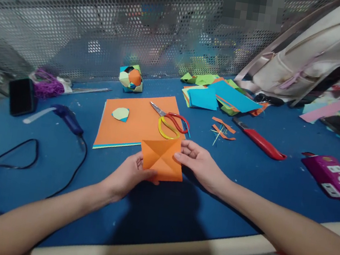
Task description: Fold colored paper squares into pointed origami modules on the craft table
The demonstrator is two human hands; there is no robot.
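Between my two hands is a small square of orange paper [165,162] with diagonal creases crossing at its middle. My left hand [131,175] pinches its lower left side, thumb on the front. At the upper right edge, my right hand [198,163] grips it between thumb and fingers. Just beyond lies a stack of larger paper sheets [125,134], orange on top. On that stack rest scissors [171,119] with one red and one yellow handle, and a small pale green and blue folded paper piece [121,114].
A glue gun [68,119] with a black cord lies left, near a phone [21,96] and purple yarn [49,84]. Behind are a folded paper ball [131,78] and blue paper squares [204,97]. Rightward lie paper scraps [223,129], a red-handled cutter [262,142], a purple pack [332,175] and a bag [314,46].
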